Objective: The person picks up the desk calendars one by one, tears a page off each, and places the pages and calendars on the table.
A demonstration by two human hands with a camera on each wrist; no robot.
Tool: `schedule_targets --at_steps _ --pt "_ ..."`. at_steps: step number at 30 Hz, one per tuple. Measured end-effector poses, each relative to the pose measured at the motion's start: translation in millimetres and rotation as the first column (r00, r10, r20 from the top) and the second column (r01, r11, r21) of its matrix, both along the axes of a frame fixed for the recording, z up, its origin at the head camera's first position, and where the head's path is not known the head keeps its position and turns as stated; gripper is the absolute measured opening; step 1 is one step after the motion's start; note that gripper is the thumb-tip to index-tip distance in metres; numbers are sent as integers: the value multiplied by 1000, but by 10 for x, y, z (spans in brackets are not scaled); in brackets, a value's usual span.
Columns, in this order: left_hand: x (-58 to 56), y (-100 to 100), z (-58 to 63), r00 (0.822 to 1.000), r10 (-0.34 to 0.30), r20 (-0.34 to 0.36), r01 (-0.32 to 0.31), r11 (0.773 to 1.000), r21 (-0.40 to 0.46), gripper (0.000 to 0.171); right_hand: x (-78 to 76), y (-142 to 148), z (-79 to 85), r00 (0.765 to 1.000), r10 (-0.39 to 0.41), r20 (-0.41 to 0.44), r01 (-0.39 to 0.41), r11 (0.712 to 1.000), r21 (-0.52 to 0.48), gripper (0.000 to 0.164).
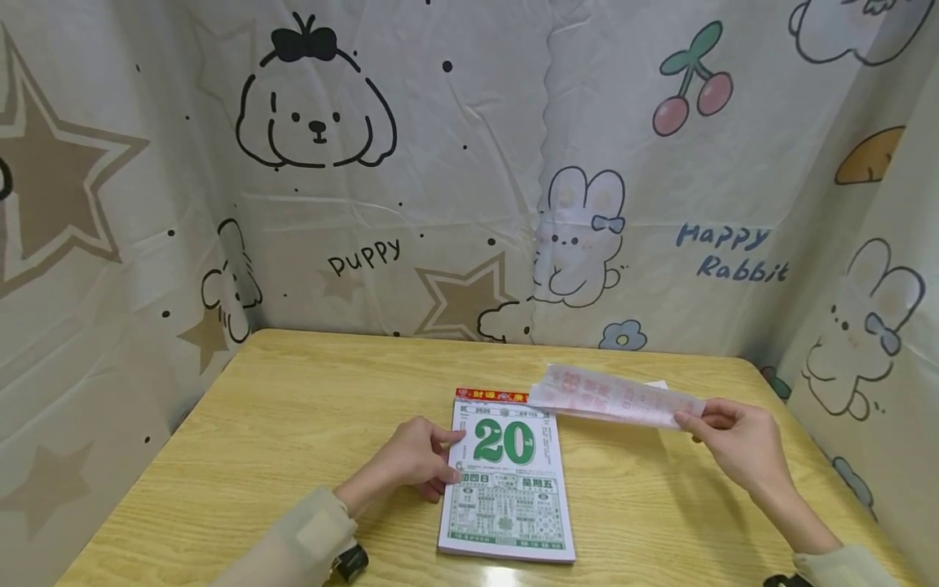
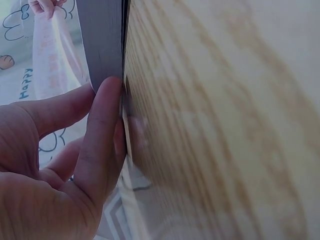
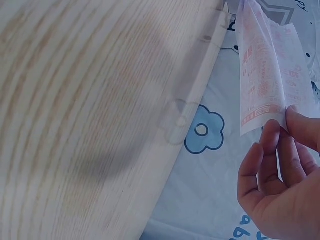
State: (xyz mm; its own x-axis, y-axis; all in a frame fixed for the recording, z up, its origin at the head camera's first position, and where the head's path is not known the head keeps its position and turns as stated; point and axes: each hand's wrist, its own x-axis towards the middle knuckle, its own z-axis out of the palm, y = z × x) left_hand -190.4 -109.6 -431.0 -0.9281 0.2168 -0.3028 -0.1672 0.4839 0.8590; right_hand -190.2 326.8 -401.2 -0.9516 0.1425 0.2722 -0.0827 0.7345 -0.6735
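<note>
A thick tear-off calendar [image 1: 506, 505] lies on the table, its top page showing a large green 20 under a red header strip. My left hand [image 1: 420, 456] holds the calendar's left edge; in the left wrist view, the fingers [image 2: 102, 125] touch the side of the page stack [image 2: 102, 45]. To the right, my right hand [image 1: 741, 444] pinches one end of a thin calendar page [image 1: 616, 397] with red print, raised above the table. Its far end overlaps the header's right part; whether it is attached there I cannot tell. In the right wrist view, the page [image 3: 262, 75] hangs creased between thumb and fingers.
The wood-grain table [image 1: 293, 424] reaches back to a curtain [image 1: 440, 163] printed with cartoon animals, which also hangs along both sides. A small white corner [image 1: 660, 384] shows behind the raised page. Dark wrist straps [image 1: 350, 562] sit at the sleeves.
</note>
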Motion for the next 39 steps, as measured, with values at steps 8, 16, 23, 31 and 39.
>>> schedule_targets --at_steps 8,16,23,31,39 --pt "3 -4 -1 1000 -1 -5 1 1000 6 62 -7 13 10 1000 -6 3 6 1000 3 41" --pt "12 1 -1 1000 5 10 -5 1000 -13 62 -23 35 17 1000 -7 -6 7 1000 2 41" --pt "17 -8 -33 1000 0 6 0 1000 -15 62 -24 46 8 1000 -16 -6 16 1000 -14 43" --pt "4 -6 -45 1000 3 3 -3 1000 -14 61 -66 73 3 998 -22 51 28 994 -106 47" --pt "-15 -1 -25 1000 -9 4 9 1000 -23 61 -130 98 11 996 -28 85 43 983 -176 46"
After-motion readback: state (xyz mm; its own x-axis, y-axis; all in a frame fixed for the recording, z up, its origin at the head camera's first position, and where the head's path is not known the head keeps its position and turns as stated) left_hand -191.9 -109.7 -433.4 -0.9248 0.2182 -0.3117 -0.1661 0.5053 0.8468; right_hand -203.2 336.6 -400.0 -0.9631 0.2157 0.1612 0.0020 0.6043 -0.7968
